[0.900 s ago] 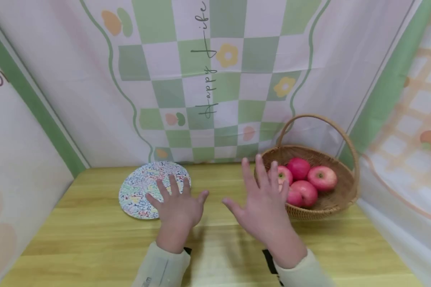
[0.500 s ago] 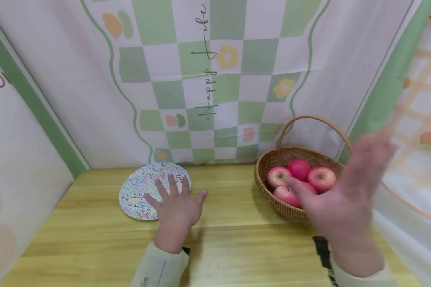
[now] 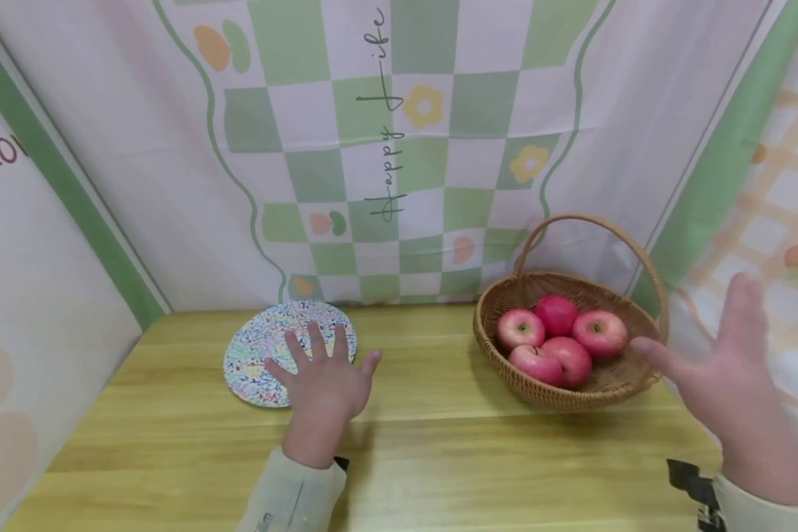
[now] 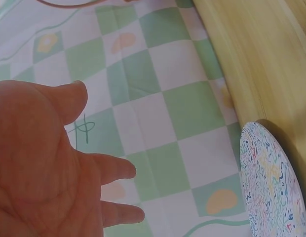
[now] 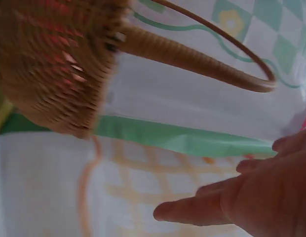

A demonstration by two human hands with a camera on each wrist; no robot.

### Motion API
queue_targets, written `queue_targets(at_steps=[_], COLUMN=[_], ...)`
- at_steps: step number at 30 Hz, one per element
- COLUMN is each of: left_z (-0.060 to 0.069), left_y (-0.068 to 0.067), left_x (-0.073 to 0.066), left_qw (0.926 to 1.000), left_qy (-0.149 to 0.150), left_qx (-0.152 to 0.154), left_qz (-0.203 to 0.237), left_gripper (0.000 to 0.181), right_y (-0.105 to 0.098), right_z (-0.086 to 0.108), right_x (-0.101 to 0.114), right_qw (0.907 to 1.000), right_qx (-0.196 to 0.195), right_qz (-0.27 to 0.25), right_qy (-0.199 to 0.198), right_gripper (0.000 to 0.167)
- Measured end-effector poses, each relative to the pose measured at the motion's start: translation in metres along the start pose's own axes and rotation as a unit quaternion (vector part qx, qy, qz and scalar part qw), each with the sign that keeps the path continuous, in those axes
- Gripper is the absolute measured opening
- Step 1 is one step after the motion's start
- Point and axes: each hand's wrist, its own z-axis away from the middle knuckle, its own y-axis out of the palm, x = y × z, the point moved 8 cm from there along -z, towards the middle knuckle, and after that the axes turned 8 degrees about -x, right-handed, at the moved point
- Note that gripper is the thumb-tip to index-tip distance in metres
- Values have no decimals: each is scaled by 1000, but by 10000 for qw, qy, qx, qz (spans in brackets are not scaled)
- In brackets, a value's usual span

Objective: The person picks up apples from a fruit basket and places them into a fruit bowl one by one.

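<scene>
My left hand [image 3: 328, 386] hovers with spread fingers in front of a round, multicoloured speckled board [image 3: 256, 362], holding nothing. In the left wrist view the same board [image 4: 271, 187] lies at the lower right, apart from the left hand [image 4: 39, 163]. My right hand [image 3: 738, 377] is raised at the right side of a wicker basket [image 3: 572, 399], its thumb pointing toward the rim. Several red apples [image 3: 600, 332] lie in the basket. The right wrist view has the basket [image 5: 59, 98] at upper left and the right hand [image 5: 261, 192] lower right, with a gap between them.
A wooden table [image 3: 412, 473] carries the board at left and the basket at right. Behind it hangs a green-and-white checked curtain [image 3: 412, 155]. White panels with green edging close in both sides. The basket's arched handle [image 3: 592, 218] stands upright.
My right hand has moved from the basket's left front, across it, to its right side, uncovering the apples. The left hand has stayed nearly still. The board and basket have not moved.
</scene>
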Motion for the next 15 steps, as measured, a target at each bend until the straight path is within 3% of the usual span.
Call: queue_targets(at_steps=[3, 7, 13, 15], left_z=[0, 1, 1, 1], left_y=[-2, -3, -4, -5], left_x=[0, 0, 2, 2], left_qw=[10000, 10000, 9998, 9998], left_qy=[14, -8, -32, -25], left_qx=[-39, -8, -11, -17], left_qz=[12, 69, 172, 173], left_gripper=[82, 81, 81, 81], right_y=[16, 29, 42, 49], right_z=[-1, -3, -6, -4], right_x=[-26, -43, -47, -52], right_qw=[9981, 9970, 9943, 9905], right_qx=[568, 757, 545, 729], right_qz=[88, 173, -750, -1093], right_qy=[206, 33, -532, -418], right_gripper=[112, 109, 111, 111])
